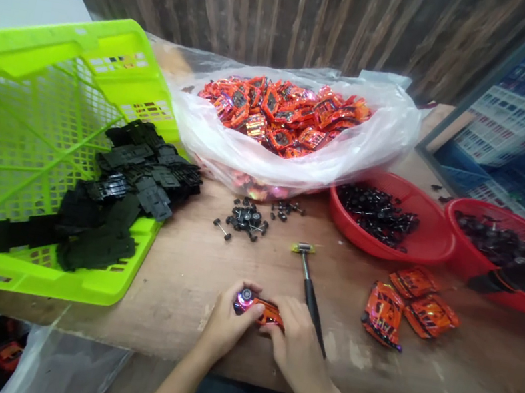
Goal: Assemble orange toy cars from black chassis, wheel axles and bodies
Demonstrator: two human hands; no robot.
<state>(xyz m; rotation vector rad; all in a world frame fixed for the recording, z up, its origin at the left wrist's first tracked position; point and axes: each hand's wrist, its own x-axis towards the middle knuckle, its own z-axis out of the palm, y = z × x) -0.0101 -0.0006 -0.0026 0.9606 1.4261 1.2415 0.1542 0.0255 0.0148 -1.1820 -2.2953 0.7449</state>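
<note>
Both my hands meet at the table's near edge around a small orange toy car body (259, 309). My left hand (224, 325) pinches its left end, where a shiny pink round part shows. My right hand (296, 345) is closed on its right end. A small hammer (309, 291) with a yellow-tipped head and black handle lies just right of my right hand. Loose black wheel axles (249, 216) lie in a little heap farther back on the wooden table (187, 278).
A green plastic crate (39, 137), tipped on its side, holds black chassis plates (114, 197) at left. A clear bag (298, 135) full of orange car bodies stands at the back. Two red bowls (429, 246) (524, 297) hold black parts. Three orange bodies (405, 306) lie at right.
</note>
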